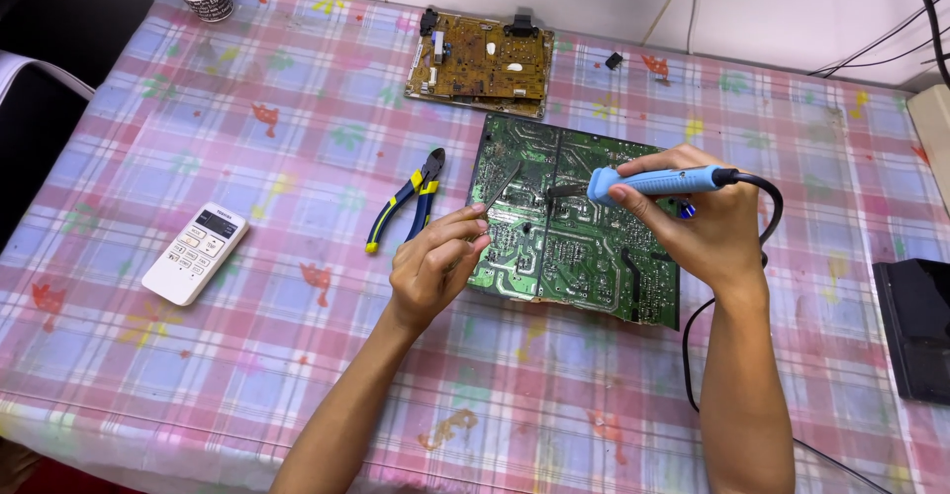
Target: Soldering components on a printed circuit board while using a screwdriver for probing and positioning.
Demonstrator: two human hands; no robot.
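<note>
2 hands (435, 266), 2 circuit boards (574, 227), 1 soldering iron (658, 183), 1 pliers (408, 202)

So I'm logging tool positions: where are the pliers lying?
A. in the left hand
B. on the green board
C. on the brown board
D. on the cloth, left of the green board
D: the pliers lie on the checked cloth just left of the green board, clear of both hands.
</note>
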